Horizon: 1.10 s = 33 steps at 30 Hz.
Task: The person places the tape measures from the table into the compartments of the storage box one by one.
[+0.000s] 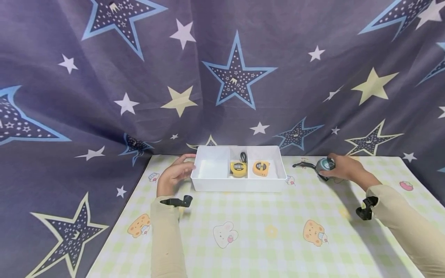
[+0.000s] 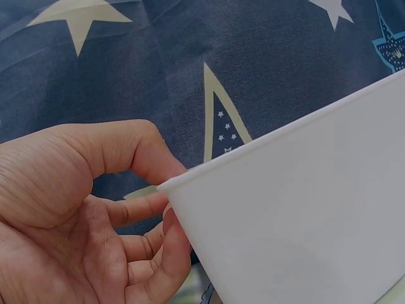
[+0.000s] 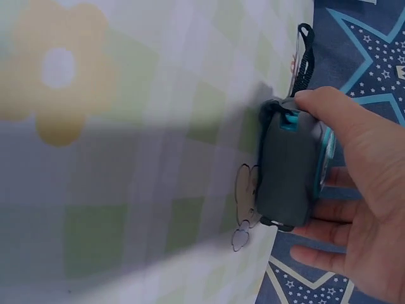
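Observation:
A white box [image 1: 240, 185] with three compartments stands at the back middle. A yellow tape measure [image 1: 238, 169] with a black strap lies in its middle compartment, an orange tape measure [image 1: 260, 168] in the right one. My left hand [image 1: 176, 174] touches the box's left end from outside; in the left wrist view its bent fingers [image 2: 171, 253] rest against the wall near the rim corner. At the back right my right hand [image 1: 347, 168] holds a grey and teal tape measure [image 1: 326, 165], thumb at one end and fingers partly hidden behind it.
A black wrist strap [image 1: 304, 165] trails left from the grey tape measure across the checked tablecloth [image 1: 257, 239]. A dark star-patterned curtain [image 1: 222, 127] hangs along the table's back edge. Each sleeve carries a black wrist camera [image 1: 366, 208].

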{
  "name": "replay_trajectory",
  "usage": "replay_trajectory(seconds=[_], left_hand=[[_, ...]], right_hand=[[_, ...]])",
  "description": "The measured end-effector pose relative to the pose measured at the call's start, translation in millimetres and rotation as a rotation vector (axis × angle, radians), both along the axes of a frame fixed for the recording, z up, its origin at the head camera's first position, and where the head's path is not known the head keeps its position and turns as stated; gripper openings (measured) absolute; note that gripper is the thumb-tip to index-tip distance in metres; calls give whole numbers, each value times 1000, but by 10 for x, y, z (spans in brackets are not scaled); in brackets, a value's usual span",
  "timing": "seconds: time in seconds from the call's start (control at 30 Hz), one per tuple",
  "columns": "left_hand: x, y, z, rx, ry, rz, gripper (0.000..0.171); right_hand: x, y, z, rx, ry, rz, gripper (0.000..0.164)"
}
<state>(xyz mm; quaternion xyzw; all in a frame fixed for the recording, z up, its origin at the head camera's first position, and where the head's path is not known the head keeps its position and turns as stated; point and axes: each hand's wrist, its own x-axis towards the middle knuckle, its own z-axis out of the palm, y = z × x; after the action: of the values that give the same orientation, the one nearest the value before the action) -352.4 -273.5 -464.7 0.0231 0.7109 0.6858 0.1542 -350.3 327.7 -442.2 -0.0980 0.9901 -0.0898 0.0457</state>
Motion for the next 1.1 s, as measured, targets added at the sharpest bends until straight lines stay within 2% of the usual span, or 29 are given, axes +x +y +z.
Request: replay_trajectory(seconds=[0.2, 0.47, 0.8, 1.1], left_hand=[[2, 16, 15, 8, -2, -1, 63], [17, 9, 4, -6, 0, 3, 63], [12, 12, -19, 9, -1, 3, 64], [13, 11, -6, 10, -6, 11, 66]], right_hand=[[23, 8, -66, 32, 54, -13, 94], [56, -7, -146, 91, 148, 15, 89], [100, -10, -247, 159, 181, 51, 82], [110, -32, -275, 161, 190, 48, 81]])
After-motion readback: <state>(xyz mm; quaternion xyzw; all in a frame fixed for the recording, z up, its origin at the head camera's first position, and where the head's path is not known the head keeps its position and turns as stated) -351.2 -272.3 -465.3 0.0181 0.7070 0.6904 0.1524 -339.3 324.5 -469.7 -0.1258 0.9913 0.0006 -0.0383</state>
